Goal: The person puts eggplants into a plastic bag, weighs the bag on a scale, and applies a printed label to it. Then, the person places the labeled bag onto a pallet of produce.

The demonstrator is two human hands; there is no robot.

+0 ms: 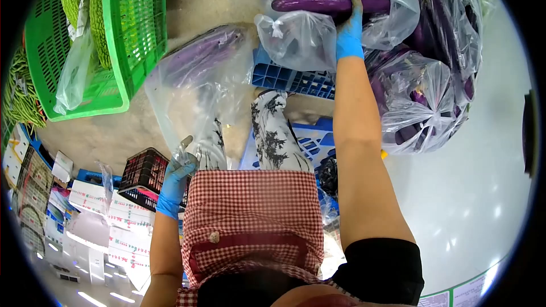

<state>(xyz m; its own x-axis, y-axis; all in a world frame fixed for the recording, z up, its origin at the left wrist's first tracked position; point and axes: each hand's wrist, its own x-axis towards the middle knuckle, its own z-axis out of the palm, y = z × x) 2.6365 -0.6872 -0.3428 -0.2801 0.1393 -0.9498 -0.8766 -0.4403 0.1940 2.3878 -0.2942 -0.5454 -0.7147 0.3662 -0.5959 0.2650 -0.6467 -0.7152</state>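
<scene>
Only the head view here: the right hand (351,20) has a long purple eggplant (307,2), thumb over the top, though the fingers underneath are hidden. That eggplant is up over an open plastic bag (392,0) with darker eggplants in it, partly cut off by the top edge. The left hand (181,167) looks closed on the near end of a clear bag (182,96) with more eggplants (196,54) showing hazily through the plastic; exactly how each finger sits is hard to make out. Knotted plastic smears the outlines in the tied eggplant bag (418,102) off to the right too. The green crate (118,51) with bitter melons (100,23) gets cut off up top, and the green beans (23,94) fade into the dark lens edge. As for writing, I can read "30" on the crate and whatever follows is chopped. The white cartons (131,236) have red and green print too small to read, same with the green-bordered sign (466,295) bottom right. Couldn't spot a readable brand.
</scene>
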